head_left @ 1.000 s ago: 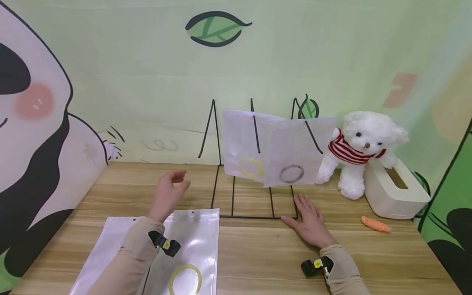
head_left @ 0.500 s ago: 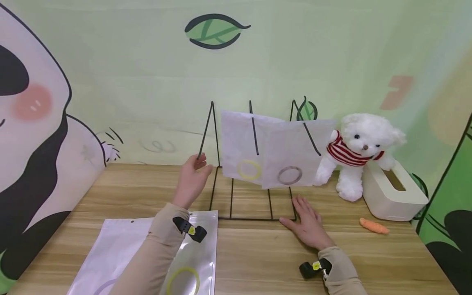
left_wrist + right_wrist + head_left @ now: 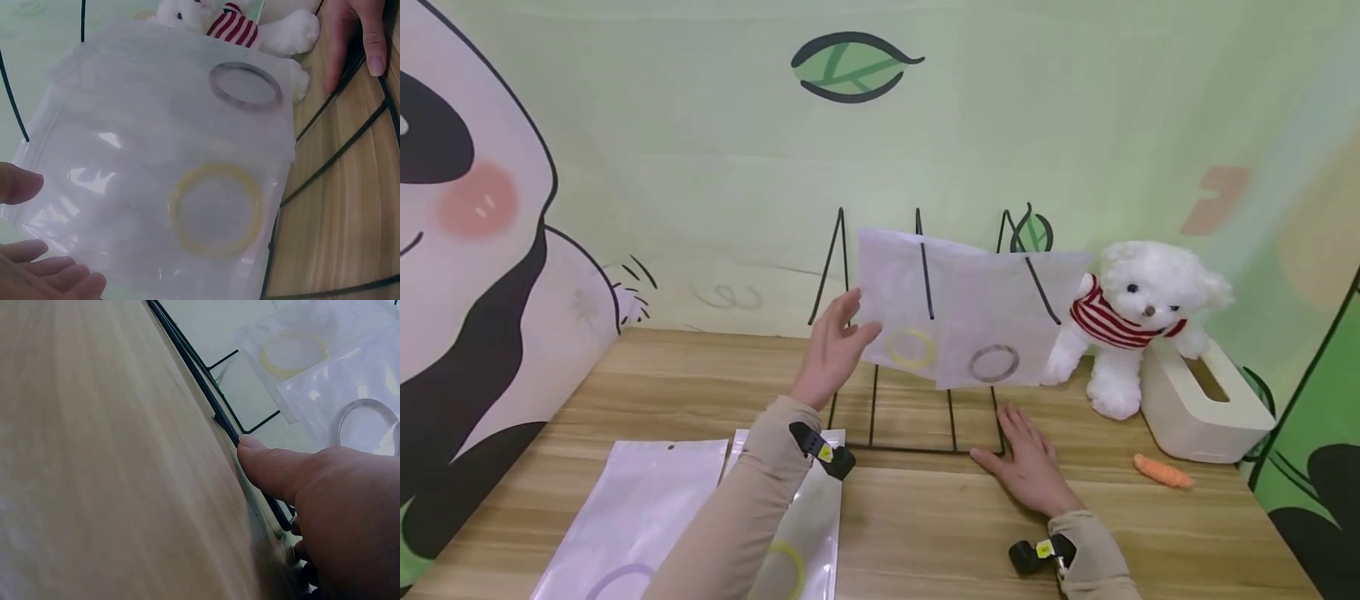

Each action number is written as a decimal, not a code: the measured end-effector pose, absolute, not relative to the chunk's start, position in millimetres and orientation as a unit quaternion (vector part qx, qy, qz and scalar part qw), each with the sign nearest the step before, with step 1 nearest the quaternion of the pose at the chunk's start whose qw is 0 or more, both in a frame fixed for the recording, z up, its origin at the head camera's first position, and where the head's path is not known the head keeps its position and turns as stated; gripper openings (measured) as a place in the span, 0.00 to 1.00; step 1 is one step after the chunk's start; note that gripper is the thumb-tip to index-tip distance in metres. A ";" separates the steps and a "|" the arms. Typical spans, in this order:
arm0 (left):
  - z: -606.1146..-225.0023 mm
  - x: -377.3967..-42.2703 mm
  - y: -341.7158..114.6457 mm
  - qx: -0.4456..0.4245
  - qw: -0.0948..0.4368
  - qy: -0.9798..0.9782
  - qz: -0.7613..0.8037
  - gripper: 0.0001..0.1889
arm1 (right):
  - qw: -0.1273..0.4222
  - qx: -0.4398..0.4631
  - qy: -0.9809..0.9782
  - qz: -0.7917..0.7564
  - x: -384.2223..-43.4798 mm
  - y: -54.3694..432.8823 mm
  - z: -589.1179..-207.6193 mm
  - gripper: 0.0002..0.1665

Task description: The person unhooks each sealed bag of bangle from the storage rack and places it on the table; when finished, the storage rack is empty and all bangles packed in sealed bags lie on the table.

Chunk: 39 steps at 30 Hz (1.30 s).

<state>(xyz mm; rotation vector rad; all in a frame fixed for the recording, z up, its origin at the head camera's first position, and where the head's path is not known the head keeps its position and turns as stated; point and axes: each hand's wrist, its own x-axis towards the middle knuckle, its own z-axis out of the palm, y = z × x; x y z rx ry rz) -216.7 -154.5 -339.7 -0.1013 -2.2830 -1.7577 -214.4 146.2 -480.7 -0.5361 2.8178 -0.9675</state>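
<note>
A black wire rack stands at the back of the table, its hooks slanting forward. On its middle hook hangs a white zip bag with a yellow ring. Another bag with a grey ring hangs on the right hook, overlapping the first. My left hand is raised at the left edge of the yellow-ring bag. Its thumb and fingers stand apart in the left wrist view, with nothing between them. At the rack's front right corner my right hand rests, fingers extended and thumb pressing the base wire.
Two more bags lie flat at the front left: one with a purple ring, one with a yellow-green ring partly behind my left arm. A white teddy bear leans on a white tissue box. An orange toy carrot lies in front.
My left hand has moved right and up, from over the table past the left hook to the hanging bag's edge. The right hand stays on the rack's corner.
</note>
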 end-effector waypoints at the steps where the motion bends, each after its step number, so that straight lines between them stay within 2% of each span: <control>1: -339.1 -217.4 -152.6 -0.036 0.131 -0.787 -0.601 0.33 | 0.058 -0.176 0.929 -0.319 -214.0 146.0 -481.5 0.53; 30: -329.7 -224.6 -140.1 -0.019 0.161 -0.787 -0.596 0.33 | 0.045 -0.185 0.927 -0.324 -214.5 149.0 -484.4 0.54; 39: -328.1 -222.6 -137.3 0.022 0.188 -0.783 -0.592 0.27 | 0.049 -0.184 0.927 -0.323 -213.7 148.3 -483.5 0.53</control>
